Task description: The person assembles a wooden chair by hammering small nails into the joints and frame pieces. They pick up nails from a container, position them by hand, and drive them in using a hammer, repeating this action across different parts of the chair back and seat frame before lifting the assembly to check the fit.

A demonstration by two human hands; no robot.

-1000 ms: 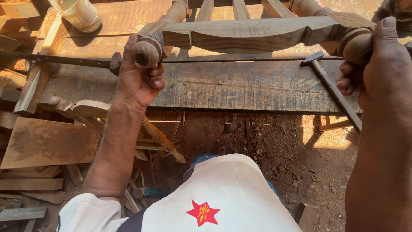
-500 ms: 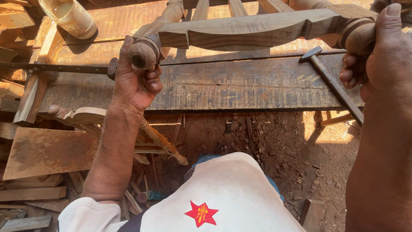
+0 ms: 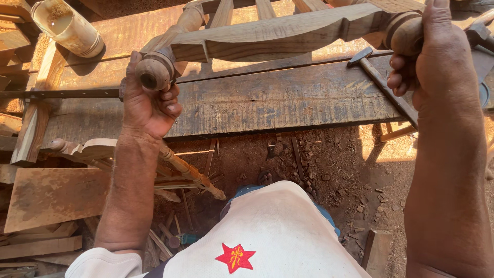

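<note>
Two hands: left hand (image 3: 149,105), right hand (image 3: 437,62); one chair frame (image 3: 278,31); one hammer (image 3: 383,85)

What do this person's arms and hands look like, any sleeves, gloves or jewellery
Both hands are bare: no gloves, rings or watch show on the left hand or the right hand. The left arm ends in a short white sleeve near the shoulder; the forearm is uncovered. The right forearm is uncovered too, its sleeve out of view. The white shirt carries a red star mark.

Plank workbench (image 3: 267,98) bearing hammer (image 3: 383,85)
</note>
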